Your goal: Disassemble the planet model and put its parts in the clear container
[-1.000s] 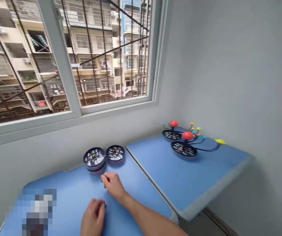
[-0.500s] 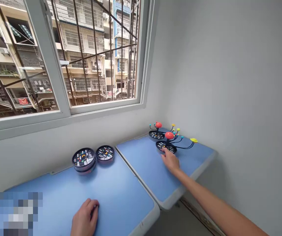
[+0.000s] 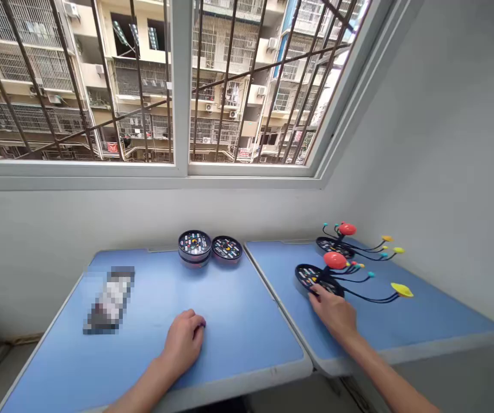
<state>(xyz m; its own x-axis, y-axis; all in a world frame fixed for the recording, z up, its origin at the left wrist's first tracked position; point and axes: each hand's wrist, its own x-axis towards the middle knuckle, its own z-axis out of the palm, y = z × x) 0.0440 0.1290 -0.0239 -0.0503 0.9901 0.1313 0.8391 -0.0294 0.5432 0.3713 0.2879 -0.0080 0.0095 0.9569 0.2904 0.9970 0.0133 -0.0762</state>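
While the right hand (image 3: 333, 314) lies on the near edge of a flat, round black base (image 3: 315, 278), its fingers (image 3: 322, 298) are pressed together and bend over that edge, but I cannot tell if they really pinch it. This base belongs to a planet model with a shiny red ball (image 3: 335, 260) and thin black wire arms that end in small coloured tips. The model stands on a blue rectangular worktop (image 3: 436, 324). Just behind the model stands a second black-based planet model (image 3: 335, 246) with its own red ball. To the left of the model, past a narrow seam, is another blue rectangular worktop (image 3: 238, 338), and the left hand (image 3: 183, 342) rests there with its fingers (image 3: 197, 324) curled closed. Farther left of the model, along the wall, are a stack of round black printed tins (image 3: 194, 246) and one single round black printed tin (image 3: 226, 248), side by side. A pixelated object (image 3: 109, 299), too blurred to tell, also lies left of the model.
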